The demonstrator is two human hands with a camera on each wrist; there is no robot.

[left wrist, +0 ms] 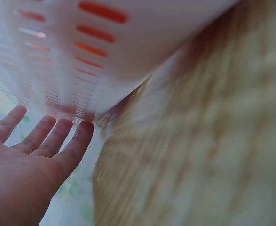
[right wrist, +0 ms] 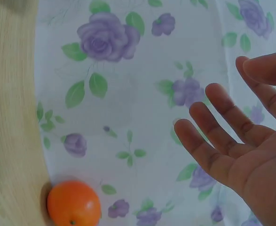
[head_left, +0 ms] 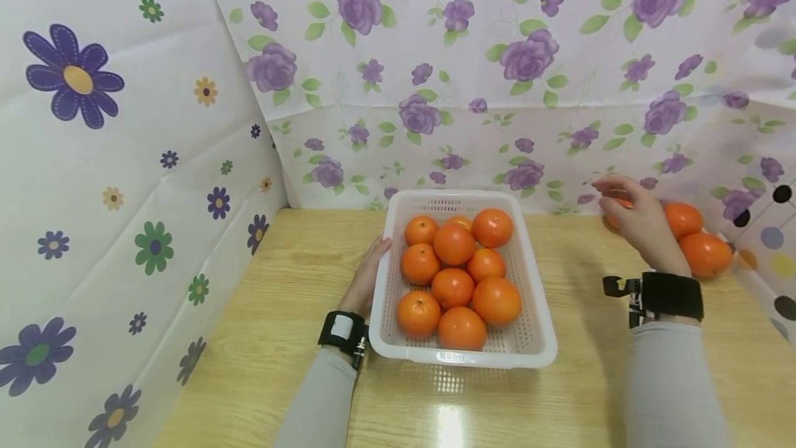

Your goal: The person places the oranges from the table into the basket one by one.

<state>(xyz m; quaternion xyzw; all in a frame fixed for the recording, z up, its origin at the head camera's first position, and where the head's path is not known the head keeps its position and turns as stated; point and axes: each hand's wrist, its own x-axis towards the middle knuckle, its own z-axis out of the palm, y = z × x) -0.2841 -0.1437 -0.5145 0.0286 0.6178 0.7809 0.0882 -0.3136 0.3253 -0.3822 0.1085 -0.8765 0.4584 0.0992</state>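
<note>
A white plastic basket [head_left: 547,323] stands mid-table, holding several oranges [head_left: 452,287]. At its left wall is my left hand [head_left: 368,272], fingertips right at the rim in the head view. The left wrist view shows that hand [left wrist: 39,165] with its fingers spread beside the slotted wall. My right hand [head_left: 637,216] hovers over the back right of the table with relaxed fingers and nothing in it. Below and beside it lie oranges [head_left: 706,254], one partly hidden behind the hand. In the right wrist view an orange [right wrist: 74,203] sits at the table's back edge, apart from the fingers.
A floral cloth [head_left: 435,88] hangs along the back of the wooden table [head_left: 298,282]. Another flowered sheet [head_left: 124,192] borders the left side, and a dotted sheet [head_left: 771,254] the right. The right forearm spans the table's right part.
</note>
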